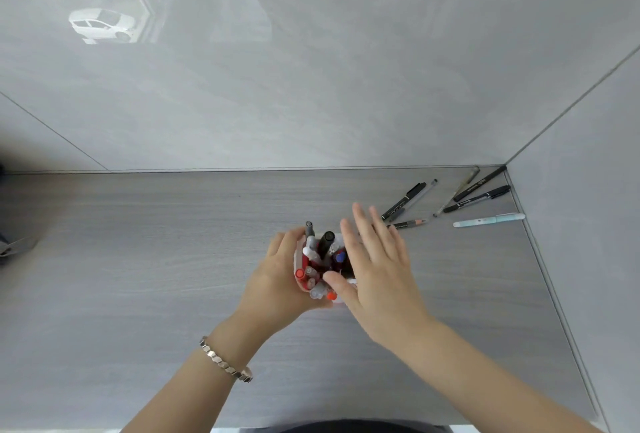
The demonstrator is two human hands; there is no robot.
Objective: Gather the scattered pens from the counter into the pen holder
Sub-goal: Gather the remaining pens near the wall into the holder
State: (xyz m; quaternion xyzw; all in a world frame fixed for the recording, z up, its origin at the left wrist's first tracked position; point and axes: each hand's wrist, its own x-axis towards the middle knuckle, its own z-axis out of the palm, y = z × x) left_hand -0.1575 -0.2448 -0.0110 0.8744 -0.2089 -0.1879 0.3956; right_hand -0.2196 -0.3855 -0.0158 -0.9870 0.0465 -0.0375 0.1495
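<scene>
Mostly hidden between my two hands, the small white pen holder [297, 261] shows only as slivers of pale rim; I cannot make out its shape or base. My left hand [277, 280] is wrapped around its left side, gripping it, and a silver link bracelet [225, 360] sits on that wrist. My right hand [377, 270] is spread flat with its fingers splayed, holding nothing, and covers the holder's right side, its thumb lying across the near rim. Between my hands stands a crowded bunch of pens in the holder [320, 259]: red, black, grey and blue caps, too tightly packed to count.

Beyond my right fingertips, well apart from the holder, the scattered pens on the counter [450, 200] lie near the far right corner. Among them are several black pens, a clear one, a thin pencil-like one partly behind my fingers, and a pale blue pen [489, 220] nearest the right wall.

Everything rests on a grey wood-grain counter [156, 259]. Glossy grey wall panels [311, 86] rise behind and to the right, with a blurred reflection of a white car [102, 25]. At the left edge, a dark object is cut off and unidentifiable.
</scene>
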